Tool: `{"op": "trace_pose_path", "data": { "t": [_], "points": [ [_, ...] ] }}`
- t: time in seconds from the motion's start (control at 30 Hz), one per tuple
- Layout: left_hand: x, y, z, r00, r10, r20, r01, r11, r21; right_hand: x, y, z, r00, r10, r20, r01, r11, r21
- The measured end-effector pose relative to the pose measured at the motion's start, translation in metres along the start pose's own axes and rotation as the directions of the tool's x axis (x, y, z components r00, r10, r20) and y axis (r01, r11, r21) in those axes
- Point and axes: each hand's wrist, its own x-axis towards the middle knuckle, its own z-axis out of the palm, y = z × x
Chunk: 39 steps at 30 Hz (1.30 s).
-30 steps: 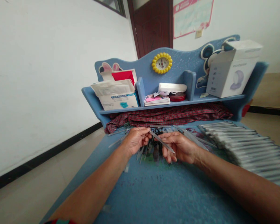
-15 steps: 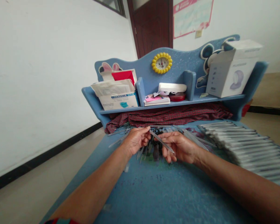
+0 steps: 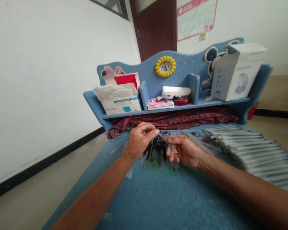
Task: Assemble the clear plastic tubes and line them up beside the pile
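Observation:
Over the blue desk (image 3: 158,198), my right hand (image 3: 185,150) grips a thin clear plastic sleeve (image 3: 168,142) that slants up toward the left. My left hand (image 3: 139,140) pinches its upper end between thumb and fingers. Under both hands lies a loose heap of dark pens and clear sleeves (image 3: 156,152). A long fanned row of packed sleeves (image 3: 249,150) lies to the right of my right forearm.
A red checked cloth (image 3: 177,118) lies under the blue desk shelf (image 3: 177,107). The shelf carries a box of masks (image 3: 121,103), a stack of booklets (image 3: 161,103), a red tin (image 3: 181,101) and a white carton (image 3: 235,75). A yellow clock (image 3: 165,66) hangs on the backboard.
My left hand has risen slightly and its fingers now pinch the sleeve's upper end. My right hand has drawn a little toward me. The view tilted a bit.

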Motion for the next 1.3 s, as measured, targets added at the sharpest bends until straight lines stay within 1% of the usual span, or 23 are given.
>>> {"op": "trace_pose_path", "data": {
  "t": [0.07, 0.1, 0.17, 0.23, 0.3, 0.37, 0.5, 0.73, 0.87, 1.0, 1.03, 1.1, 1.13, 1.2, 1.23, 1.27, 1.3],
  "points": [
    [-0.006, 0.014, 0.000, 0.987, 0.126, 0.102, -0.130, 0.991, 0.043, 0.000, 0.000, 0.001, 1.000, -0.012, -0.016, 0.012, 1.000, 0.004],
    [-0.010, 0.020, 0.001, 0.971, 0.176, 0.164, -0.191, 0.979, 0.077, 0.000, 0.000, 0.001, 1.000, -0.018, -0.019, 0.018, 1.000, 0.006],
    [-0.017, 0.029, 0.004, 0.931, 0.250, 0.264, -0.287, 0.951, 0.111, 0.001, 0.001, 0.000, 0.999, -0.041, -0.017, 0.041, 0.999, 0.001],
    [-0.022, 0.032, 0.009, 0.884, 0.304, 0.355, -0.372, 0.918, 0.139, 0.003, 0.003, -0.001, 0.996, -0.084, -0.007, 0.084, 0.996, -0.015],
    [-0.026, 0.032, 0.013, 0.845, 0.345, 0.409, -0.441, 0.881, 0.169, 0.004, 0.006, -0.003, 0.992, -0.123, 0.001, 0.123, 0.992, -0.033],
    [-0.027, 0.030, 0.016, 0.826, 0.376, 0.419, -0.485, 0.854, 0.190, 0.005, 0.008, -0.004, 0.990, -0.139, 0.005, 0.139, 0.989, -0.042],
    [-0.028, 0.028, 0.020, 0.816, 0.412, 0.405, -0.518, 0.832, 0.197, 0.006, 0.008, -0.004, 0.989, -0.151, 0.008, 0.151, 0.987, -0.052],
    [-0.030, 0.032, 0.021, 0.816, 0.419, 0.397, -0.523, 0.829, 0.199, 0.004, 0.006, 0.000, 0.989, -0.147, -0.018, 0.147, 0.989, -0.021],
    [-0.029, 0.031, 0.019, 0.809, 0.412, 0.419, -0.518, 0.837, 0.176, 0.004, 0.007, -0.001, 0.990, -0.143, 0.000, 0.143, 0.990, -0.008],
    [-0.026, 0.032, 0.015, 0.787, 0.418, 0.453, -0.515, 0.850, 0.110, 0.003, 0.005, 0.000, 0.989, -0.147, 0.028, 0.147, 0.989, -0.004],
    [-0.025, 0.032, 0.013, 0.791, 0.414, 0.451, -0.501, 0.861, 0.087, 0.003, 0.004, 0.000, 0.989, -0.145, 0.031, 0.145, 0.989, -0.007],
    [-0.021, 0.031, 0.008, 0.825, 0.375, 0.422, -0.425, 0.905, 0.027, 0.002, 0.001, 0.000, 0.990, -0.136, 0.036, 0.136, 0.990, -0.019],
    [-0.019, 0.030, 0.006, 0.850, 0.336, 0.406, -0.356, 0.934, -0.029, 0.002, 0.000, 0.000, 0.991, -0.127, 0.039, 0.128, 0.991, -0.025],
    [-0.015, 0.024, 0.000, 0.889, 0.227, 0.397, -0.153, 0.966, -0.210, 0.000, -0.003, 0.002, 0.994, -0.103, 0.046, 0.105, 0.994, -0.033],
    [-0.013, 0.020, -0.003, 0.895, 0.174, 0.411, -0.029, 0.942, -0.335, -0.001, -0.003, 0.003, 0.995, -0.087, 0.051, 0.088, 0.995, -0.036],
    [-0.012, 0.016, -0.006, 0.884, 0.135, 0.448, 0.090, 0.891, -0.445, -0.002, -0.003, 0.004, 0.996, -0.071, 0.057, 0.073, 0.997, -0.037],
    [-0.011, 0.012, -0.009, 0.855, 0.116, 0.505, 0.202, 0.823, -0.531, -0.004, -0.003, 0.005, 0.997, -0.049, 0.061, 0.052, 0.998, -0.043]
  ]
}}
